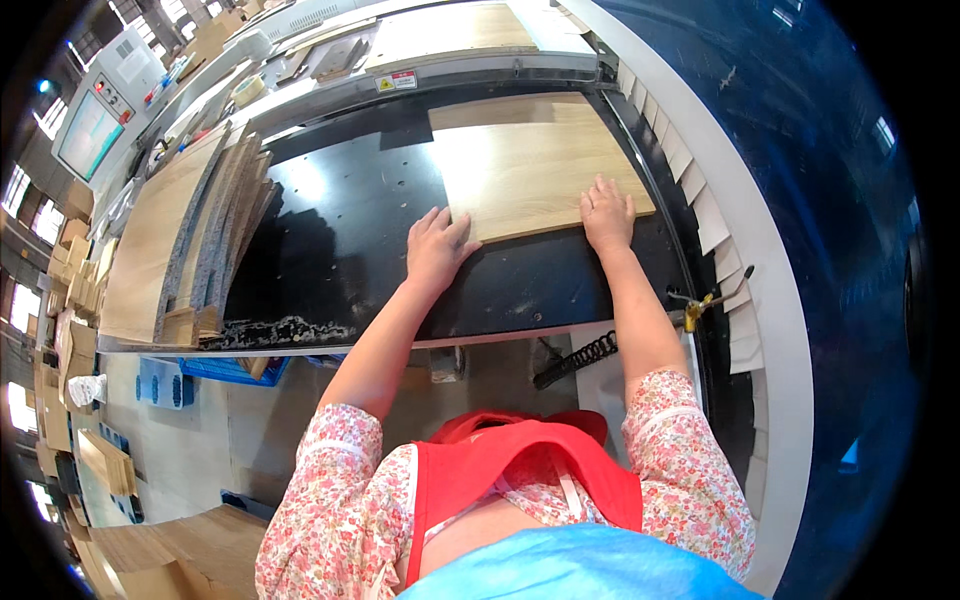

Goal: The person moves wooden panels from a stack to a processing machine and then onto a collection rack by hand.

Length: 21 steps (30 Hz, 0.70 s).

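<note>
A light wood-grain board [540, 175] lies flat on the black machine table [340, 215]. Around its near left corner my left hand [437, 247] is closed, thumb by the near edge and fingers along the left side. My right hand [608, 213] grips the near edge toward the right, its fingers resting on the top face. Past the board's far edge shows a second wood-grain panel [515, 108]; whether the two overlap or only meet, I cannot tell.
Several wood-grain boards [165, 235] stand stacked at the table's left end. A control cabinet with a screen [90, 135] is at the far left. On the right, a curved white rail [765, 260] borders the table, near a yellow fitting [692, 317] and a black coiled hose [580, 358].
</note>
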Each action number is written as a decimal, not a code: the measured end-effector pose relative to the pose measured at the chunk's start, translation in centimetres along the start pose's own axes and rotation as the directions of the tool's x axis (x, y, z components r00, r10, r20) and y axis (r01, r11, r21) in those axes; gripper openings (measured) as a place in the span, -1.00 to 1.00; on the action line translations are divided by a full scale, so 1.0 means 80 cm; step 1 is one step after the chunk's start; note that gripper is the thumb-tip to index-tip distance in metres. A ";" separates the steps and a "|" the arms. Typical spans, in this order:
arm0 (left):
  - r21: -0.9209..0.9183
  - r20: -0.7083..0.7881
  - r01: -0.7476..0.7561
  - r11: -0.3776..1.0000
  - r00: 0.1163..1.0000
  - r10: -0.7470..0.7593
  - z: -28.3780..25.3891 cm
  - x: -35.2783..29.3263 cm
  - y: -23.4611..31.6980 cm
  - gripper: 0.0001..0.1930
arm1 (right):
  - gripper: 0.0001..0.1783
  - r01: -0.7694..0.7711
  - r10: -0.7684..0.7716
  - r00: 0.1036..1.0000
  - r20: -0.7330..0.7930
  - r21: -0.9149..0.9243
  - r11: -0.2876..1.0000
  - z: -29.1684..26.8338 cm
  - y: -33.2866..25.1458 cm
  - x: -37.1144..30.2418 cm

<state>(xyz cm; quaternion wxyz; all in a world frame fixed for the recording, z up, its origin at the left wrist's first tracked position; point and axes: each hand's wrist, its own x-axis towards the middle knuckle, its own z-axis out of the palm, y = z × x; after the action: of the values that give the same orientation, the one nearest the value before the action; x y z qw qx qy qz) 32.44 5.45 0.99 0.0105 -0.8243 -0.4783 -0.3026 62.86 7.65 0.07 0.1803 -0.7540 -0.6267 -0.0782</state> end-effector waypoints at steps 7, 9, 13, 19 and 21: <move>0.005 0.065 0.047 0.999 0.997 -0.047 0.067 0.100 0.034 -0.55 | -0.53 -0.209 0.205 0.978 -0.045 -0.100 0.973 0.024 0.069 0.062; 0.004 0.032 0.045 0.999 0.998 -0.046 0.089 0.125 0.043 -0.54 | -0.52 -0.270 0.272 0.962 0.001 -0.132 0.954 0.008 0.071 0.081; 0.012 0.026 0.093 0.996 0.995 -0.093 0.123 0.169 0.064 -0.53 | -0.50 -0.431 0.428 0.900 -0.086 -0.020 0.902 0.012 0.071 0.099; -0.023 0.068 0.202 0.979 0.977 -0.200 0.112 0.165 0.048 -0.59 | -0.39 -0.517 0.512 0.856 -0.076 -0.064 0.854 0.016 0.038 0.105; 0.045 0.148 0.206 0.978 0.966 -0.211 0.111 0.171 0.068 -0.60 | -0.35 -0.514 0.509 0.857 -0.076 -0.084 0.853 0.021 0.043 0.094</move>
<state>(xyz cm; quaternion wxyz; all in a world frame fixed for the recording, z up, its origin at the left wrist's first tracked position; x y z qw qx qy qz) 46.02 15.92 2.19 -0.0460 -0.7900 -0.5660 -0.2312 67.53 14.67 0.50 0.1721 -0.8994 -0.3940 -0.0785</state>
